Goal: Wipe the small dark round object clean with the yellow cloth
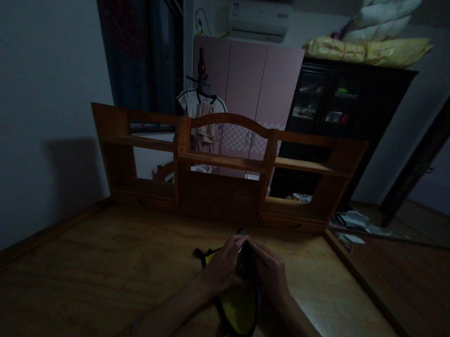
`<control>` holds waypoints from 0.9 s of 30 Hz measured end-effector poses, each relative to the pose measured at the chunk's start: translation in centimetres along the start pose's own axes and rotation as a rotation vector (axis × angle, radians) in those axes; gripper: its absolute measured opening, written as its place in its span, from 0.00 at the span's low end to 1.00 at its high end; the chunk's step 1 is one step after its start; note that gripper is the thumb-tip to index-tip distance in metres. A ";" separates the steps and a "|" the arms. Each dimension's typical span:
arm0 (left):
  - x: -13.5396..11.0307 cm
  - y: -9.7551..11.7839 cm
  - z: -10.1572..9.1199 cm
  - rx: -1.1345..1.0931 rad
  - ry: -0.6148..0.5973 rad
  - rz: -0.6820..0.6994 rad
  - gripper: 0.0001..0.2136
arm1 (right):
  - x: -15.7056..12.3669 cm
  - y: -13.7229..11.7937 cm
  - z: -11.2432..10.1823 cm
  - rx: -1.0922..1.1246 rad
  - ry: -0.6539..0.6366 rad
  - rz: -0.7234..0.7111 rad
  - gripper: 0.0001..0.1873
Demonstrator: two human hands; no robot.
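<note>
Both of my hands meet over a wooden desk (96, 267) in dim light. My left hand (223, 267) and my right hand (271, 273) are closed around a small dark object (246, 261) held between them; I cannot make out what it is. Under the hands lies a yellow pouch with a black edge (239, 310), with a black strap end (199, 253) sticking out to the left. The fingers of both hands curl round the dark object.
A wooden shelf unit (225, 161) stands at the desk's back edge. Behind it are a pink wardrobe (254, 88), hanging clothes (202, 109), a dark cabinet (342, 110) with bedding on top, and papers on the floor (353, 223) at right.
</note>
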State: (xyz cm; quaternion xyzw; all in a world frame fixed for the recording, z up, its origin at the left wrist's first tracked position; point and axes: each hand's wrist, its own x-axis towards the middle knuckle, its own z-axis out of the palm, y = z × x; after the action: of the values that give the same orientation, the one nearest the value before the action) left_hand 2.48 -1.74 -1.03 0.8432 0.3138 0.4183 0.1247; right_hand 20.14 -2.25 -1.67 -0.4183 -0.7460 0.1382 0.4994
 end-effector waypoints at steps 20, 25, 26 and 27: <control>0.0 0.1 -0.2 0.025 -0.030 -0.008 0.53 | 0.5 -0.6 -0.1 -0.007 0.037 0.045 0.21; 0.0 0.3 0.0 0.062 0.004 0.009 0.52 | 0.7 -1.0 -0.2 0.008 0.017 0.023 0.19; 0.0 0.3 0.0 0.071 0.007 0.010 0.51 | 0.7 -1.0 -0.2 0.006 0.023 0.021 0.19; -0.1 0.4 0.0 0.077 0.010 0.009 0.51 | 0.6 -1.0 -0.2 0.000 0.033 0.020 0.20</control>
State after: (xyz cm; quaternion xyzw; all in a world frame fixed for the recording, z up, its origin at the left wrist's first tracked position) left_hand 2.62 -2.06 -0.91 0.8467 0.3267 0.4105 0.0887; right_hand 19.67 -2.43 -0.54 -0.4278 -0.7335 0.1364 0.5102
